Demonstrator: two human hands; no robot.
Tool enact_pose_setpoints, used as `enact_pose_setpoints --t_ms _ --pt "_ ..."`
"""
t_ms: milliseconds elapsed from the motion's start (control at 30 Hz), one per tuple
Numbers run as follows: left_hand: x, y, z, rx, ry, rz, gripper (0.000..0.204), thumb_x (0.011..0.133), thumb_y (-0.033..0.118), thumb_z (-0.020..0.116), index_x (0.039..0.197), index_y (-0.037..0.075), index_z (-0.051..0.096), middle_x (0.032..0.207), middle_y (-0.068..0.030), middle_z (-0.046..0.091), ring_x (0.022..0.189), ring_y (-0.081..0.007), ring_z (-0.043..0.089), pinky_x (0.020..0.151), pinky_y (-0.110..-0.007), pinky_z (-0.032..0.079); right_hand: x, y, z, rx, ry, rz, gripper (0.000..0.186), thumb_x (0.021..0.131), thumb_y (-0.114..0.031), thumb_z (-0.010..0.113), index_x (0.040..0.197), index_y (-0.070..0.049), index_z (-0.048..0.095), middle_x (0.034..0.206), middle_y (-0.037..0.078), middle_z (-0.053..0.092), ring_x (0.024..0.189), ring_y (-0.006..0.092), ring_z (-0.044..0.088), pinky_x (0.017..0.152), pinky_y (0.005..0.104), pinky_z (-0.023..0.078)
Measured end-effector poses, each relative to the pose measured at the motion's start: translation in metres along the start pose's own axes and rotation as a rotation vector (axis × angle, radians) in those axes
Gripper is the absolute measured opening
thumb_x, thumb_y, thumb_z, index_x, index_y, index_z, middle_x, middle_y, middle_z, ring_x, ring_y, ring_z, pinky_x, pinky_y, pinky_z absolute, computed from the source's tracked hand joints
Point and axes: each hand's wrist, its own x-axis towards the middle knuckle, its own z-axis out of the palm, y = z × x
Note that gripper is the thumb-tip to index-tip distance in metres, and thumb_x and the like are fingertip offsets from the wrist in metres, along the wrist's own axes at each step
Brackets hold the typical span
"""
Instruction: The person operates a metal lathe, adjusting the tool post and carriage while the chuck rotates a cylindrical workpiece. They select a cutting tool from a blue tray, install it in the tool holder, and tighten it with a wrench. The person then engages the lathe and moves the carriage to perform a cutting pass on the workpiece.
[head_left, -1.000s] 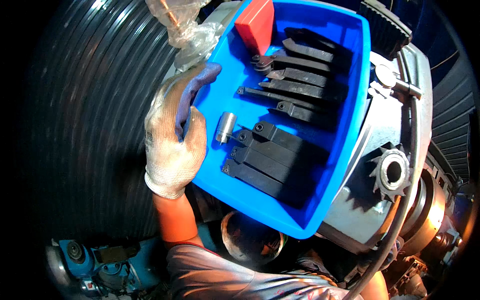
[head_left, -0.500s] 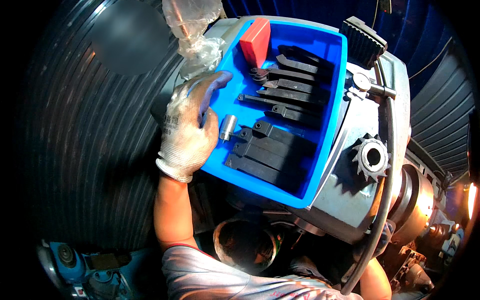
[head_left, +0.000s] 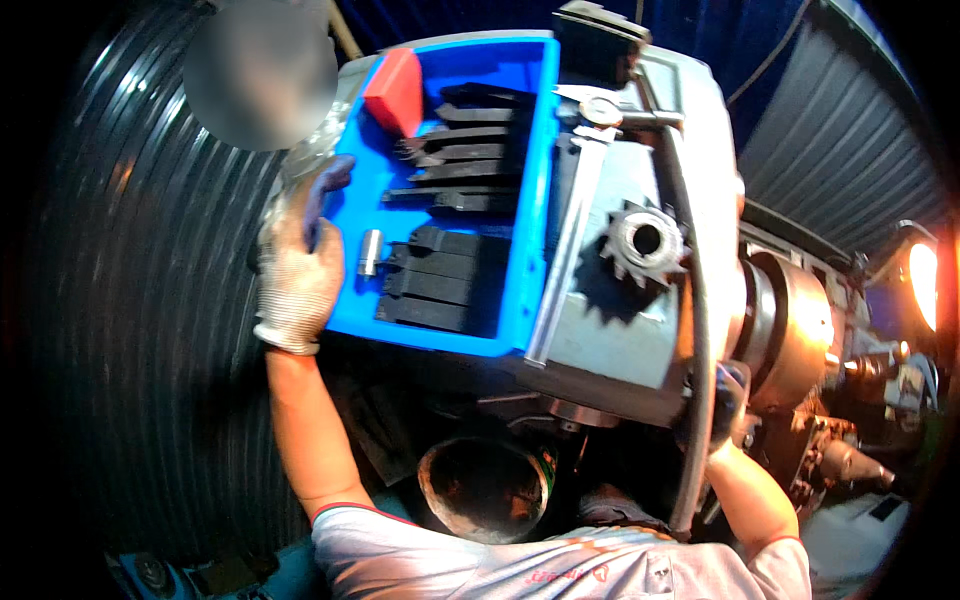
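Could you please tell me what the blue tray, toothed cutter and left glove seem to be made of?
Blue tray: probably moulded plastic, smooth and semi-gloss, with one even colour.
Toothed cutter: apparently bare metal, likely steel, given its grey metallic sheen; exact alloy unclear.
Left glove: seemingly knitted fabric, pale and matte with a textile-looking cuff, plus a blue coating toward the fingers, perhaps rubber.

Blue tray (head_left: 541,150), red box (head_left: 397,92), black tool holders (head_left: 430,285), white-and-blue left glove (head_left: 298,290)

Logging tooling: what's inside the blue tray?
The blue tray holds a red case, a small silver cylinder and several black tool holders. Whatever lies beneath them is covered, and the red case's inside can't be seen.
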Motion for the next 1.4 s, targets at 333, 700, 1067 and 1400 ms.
enact_pose_setpoints --t_ms 333,700,1067,1400 --pt "0.002 0.001 0.002 0.011 -0.020 -0.081 0.049 0.086 -0.006 0.044 0.132 0.008 0.057 0.125 -0.0146 0.061 0.121 -0.0259 0.058 0.107 -0.040 0.042 0.010 -0.018 0.038 -0.833 -0.129 -1.025 0.056 0.071 -0.013 0.080 0.120 -0.004 0.054 0.096 0.016 0.063 0.083 0.0314 0.058 0.068 0.0396 0.050" --pt "0.010 0.136 0.043 0.266 -0.128 0.346 0.036 0.089 0.027 0.067 0.120 0.008 0.065 0.130 -0.0151 0.058 0.121 -0.0342 0.055 0.104 -0.043 0.042 0.010 -0.041 0.054 -0.877 -0.130 -1.106 0.044 0.075 0.002 0.068 0.117 -0.005 0.055 0.091 0.017 0.064 0.079 0.0352 0.065 0.067 0.0406 0.054" --pt "0.120 0.157 0.113 1.046 -0.654 0.164 0.053 0.083 0.027 0.059 0.135 0.018 0.060 0.160 -0.0125 0.028 0.149 -0.0356 0.021 0.118 -0.052 0.024 0.013 -0.035 0.050 -0.837 -0.121 -1.158 0.053 0.070 0.002 0.066 0.121 -0.008 0.058 0.091 0.015 0.062 0.077 0.0342 0.065 0.065 0.0400 0.055" --pt "0.136 0.164 0.120 1.035 -0.766 0.062 0.062 0.084 0.052 0.066 0.132 0.013 0.061 0.151 -0.0156 0.042 0.140 -0.0388 0.036 0.114 -0.048 0.032 0.016 -0.034 0.048 -0.820 -0.112 -1.187 0.051 0.074 0.000 0.067 0.123 -0.011 0.062 0.087 0.013 0.060 0.070 0.0297 0.064 0.059 0.0373 0.054"
